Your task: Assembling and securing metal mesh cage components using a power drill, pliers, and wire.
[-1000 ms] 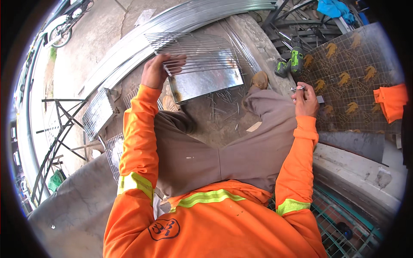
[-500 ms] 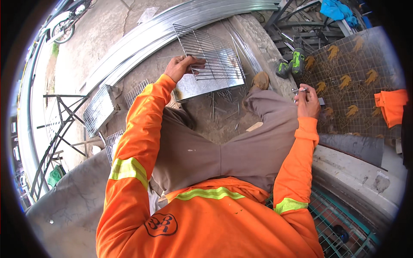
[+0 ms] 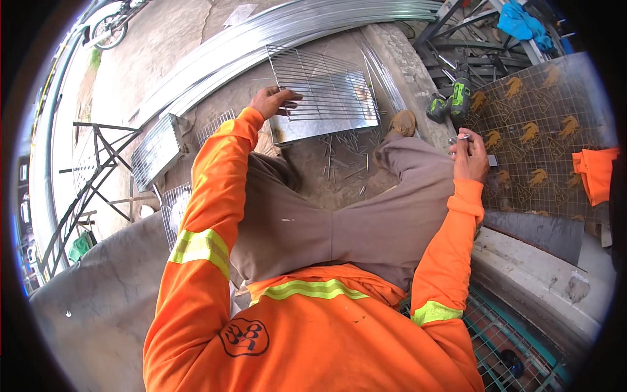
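Observation:
My left hand (image 3: 277,102) is closed at the left edge of a wire grid panel (image 3: 320,85), thumb and fingers pinching it. The panel is tilted over a shiny sheet-metal piece (image 3: 353,98) on the ground between my feet. Out to the right, above my knee, my right hand (image 3: 471,157) is closed on a small shiny metal piece (image 3: 465,136); its exact kind is too small to make out. Several thin metal rods (image 3: 339,153) lie scattered on the ground below the sheet.
Long metal profiles (image 3: 215,65) curve across the far ground. A green-and-black cordless drill (image 3: 460,95) rests at the right beside a patterned board (image 3: 522,157) with orange cloth (image 3: 595,173). At the left stand a dark metal frame (image 3: 98,170) and a wire-fronted metal box (image 3: 155,151).
My left hand has shifted slightly left along the panel, and the panel's far edge sits a little lower. My right hand still holds the small metal piece; the view has moved slightly.

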Action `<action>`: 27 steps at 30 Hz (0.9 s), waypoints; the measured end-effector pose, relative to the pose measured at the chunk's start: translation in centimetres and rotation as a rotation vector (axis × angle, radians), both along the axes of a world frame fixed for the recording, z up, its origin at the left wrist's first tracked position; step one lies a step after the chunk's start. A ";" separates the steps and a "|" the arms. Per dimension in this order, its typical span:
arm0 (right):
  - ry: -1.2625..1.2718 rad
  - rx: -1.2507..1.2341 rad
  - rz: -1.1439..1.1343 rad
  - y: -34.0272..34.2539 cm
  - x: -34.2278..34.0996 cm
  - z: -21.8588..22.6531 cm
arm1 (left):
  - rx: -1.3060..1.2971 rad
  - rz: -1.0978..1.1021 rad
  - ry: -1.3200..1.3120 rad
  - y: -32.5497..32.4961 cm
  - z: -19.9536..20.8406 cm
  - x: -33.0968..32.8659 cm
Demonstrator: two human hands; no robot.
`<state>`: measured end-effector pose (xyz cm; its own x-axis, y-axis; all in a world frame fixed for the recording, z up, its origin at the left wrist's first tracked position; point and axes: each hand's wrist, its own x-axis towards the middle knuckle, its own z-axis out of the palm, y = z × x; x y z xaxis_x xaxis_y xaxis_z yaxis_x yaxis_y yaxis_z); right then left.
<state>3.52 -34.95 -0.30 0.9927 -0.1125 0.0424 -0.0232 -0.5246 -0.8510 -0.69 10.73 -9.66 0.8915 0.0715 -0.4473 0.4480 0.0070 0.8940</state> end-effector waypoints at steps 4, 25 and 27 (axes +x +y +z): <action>-0.008 -0.001 0.031 0.7 0.0 0.1 | 0.088 0.156 0.132 1.2 -2.3 -0.9; 0.001 0.056 0.042 1.2 -0.3 -0.3 | 0.479 0.317 0.320 8.5 -14.4 -3.4; -0.039 0.019 0.030 0.0 -0.3 -0.5 | 0.323 0.286 0.415 5.1 -13.9 -2.3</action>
